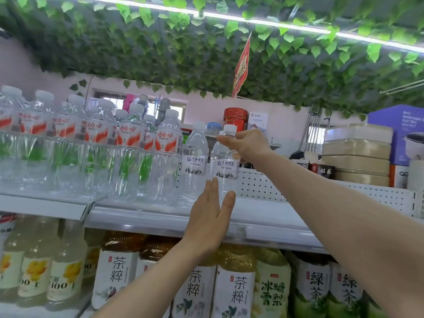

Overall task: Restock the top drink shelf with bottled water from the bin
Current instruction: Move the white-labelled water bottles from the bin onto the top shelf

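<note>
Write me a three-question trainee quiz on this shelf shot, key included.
1. Multiple choice: where does the right hand pinch the mountain-label water bottle? A. the base; B. the neck just under the cap; C. the label.
2. True or false: the left hand is curled tight round that same bottle.
3. Fill in: the second mountain-label bottle stands on the top shelf to the held one's ___.

Key: 1 B. 2 False, its fingers are straight. 3 Left.
</note>
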{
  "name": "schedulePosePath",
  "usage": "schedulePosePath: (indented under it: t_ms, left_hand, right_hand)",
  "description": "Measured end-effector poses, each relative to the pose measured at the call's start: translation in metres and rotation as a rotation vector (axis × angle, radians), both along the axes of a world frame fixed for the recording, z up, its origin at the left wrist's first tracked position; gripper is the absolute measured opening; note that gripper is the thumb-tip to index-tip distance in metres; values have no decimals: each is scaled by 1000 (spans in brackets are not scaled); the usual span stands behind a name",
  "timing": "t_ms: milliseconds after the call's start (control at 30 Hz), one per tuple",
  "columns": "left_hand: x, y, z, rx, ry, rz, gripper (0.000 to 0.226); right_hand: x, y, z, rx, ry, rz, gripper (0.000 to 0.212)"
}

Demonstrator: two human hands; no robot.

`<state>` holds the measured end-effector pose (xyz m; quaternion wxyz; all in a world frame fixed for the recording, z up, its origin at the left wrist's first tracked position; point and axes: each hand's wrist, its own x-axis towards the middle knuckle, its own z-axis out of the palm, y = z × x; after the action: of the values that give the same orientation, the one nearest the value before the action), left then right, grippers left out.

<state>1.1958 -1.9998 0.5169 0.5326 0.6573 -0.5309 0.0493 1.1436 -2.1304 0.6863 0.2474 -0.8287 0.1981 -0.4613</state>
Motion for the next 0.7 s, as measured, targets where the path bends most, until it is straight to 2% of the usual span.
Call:
schedulePosePath:
  t_ms: [167,333,533,700]
  left_hand:
    - [0,-6,-3,-37,-13,17,99]
    - [1,-9,-4,-39,-21,30,97]
    - [1,-6,-4,-50,-22,30,96]
    - [-8,9,3,-6,15,39,86]
  right_hand:
    - [-2,5,-4,1,7,-29,67]
    - [-1,10,-7,27,-18,-50,74]
    - [-7,10,-13,52,-10,-27,46]
    - [-39,20,-17,41,102,-88,66]
